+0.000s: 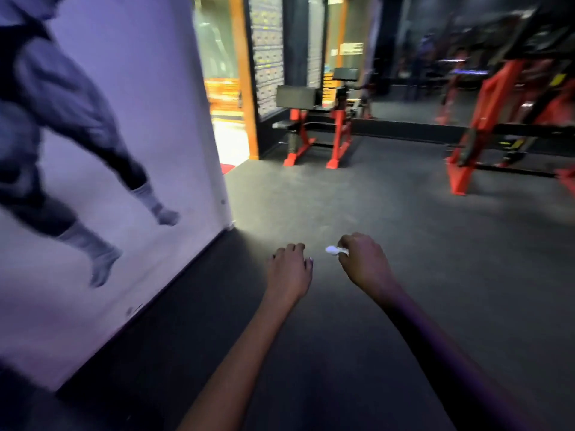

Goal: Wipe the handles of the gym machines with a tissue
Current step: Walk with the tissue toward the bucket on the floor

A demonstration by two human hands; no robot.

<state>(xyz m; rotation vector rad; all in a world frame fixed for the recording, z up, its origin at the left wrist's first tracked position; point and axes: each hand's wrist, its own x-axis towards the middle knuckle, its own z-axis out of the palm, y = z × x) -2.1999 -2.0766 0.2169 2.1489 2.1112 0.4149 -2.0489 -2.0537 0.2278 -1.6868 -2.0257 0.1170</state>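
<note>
The dark rubber floor fills most of the view, and everything else sits around it: a tall wall poster of a muscular figure rises along its left edge, a red-and-black frame machine stands at its far right, and a smaller red-legged padded bench stands at its far middle, beside a lit doorway. Over the near floor both bare arms reach forward. The left hand hangs with loosely curled fingers and holds nothing. The right hand pinches a small white tissue, bunched so only a little pokes out toward the left hand. No handle is within reach, so the step in hand looks like walking over to a machine. To do it well, the tissue would probably be better opened out into a wider pad before contact, wrapped around a grip, and drawn along its whole length. The picture is blurred, so no handles can be picked out yet.
</note>
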